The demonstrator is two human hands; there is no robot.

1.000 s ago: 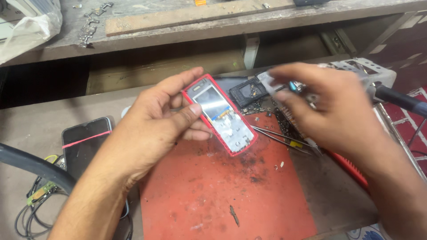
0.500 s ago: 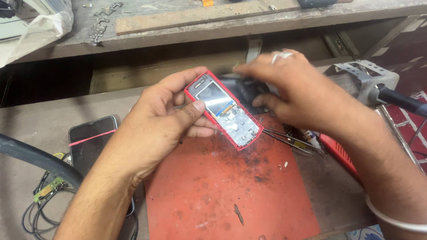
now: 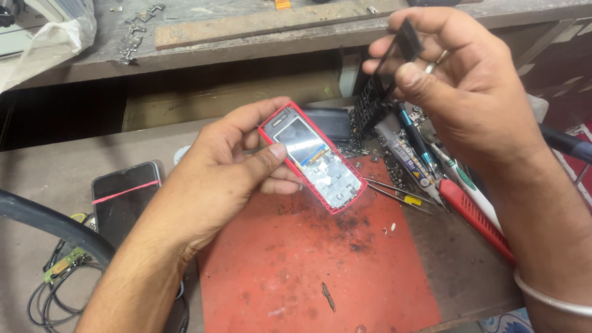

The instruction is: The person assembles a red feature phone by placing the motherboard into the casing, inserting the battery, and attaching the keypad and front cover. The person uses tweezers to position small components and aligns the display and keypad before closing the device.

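My left hand [image 3: 231, 163] grips a small red-framed phone [image 3: 311, 159] with its keypad cover off, bare metal contacts showing below the little screen. It is held tilted above a red work mat [image 3: 308, 265]. My right hand [image 3: 459, 80] is raised to the upper right and pinches a black plastic keypad frame [image 3: 383, 86] between thumb and fingers. The frame hangs a little above and to the right of the phone, apart from it.
Tweezers [image 3: 398, 194], a red-handled tool [image 3: 478, 216] and pens lie right of the mat. A black smartphone with a red band [image 3: 123, 194] rests at left, near wires and a small circuit board [image 3: 61, 262]. A wooden shelf [image 3: 246, 24] runs along the back.
My right hand has left the phone and risen to the upper right, lifting the black keypad frame with it. The left hand keeps holding the phone.
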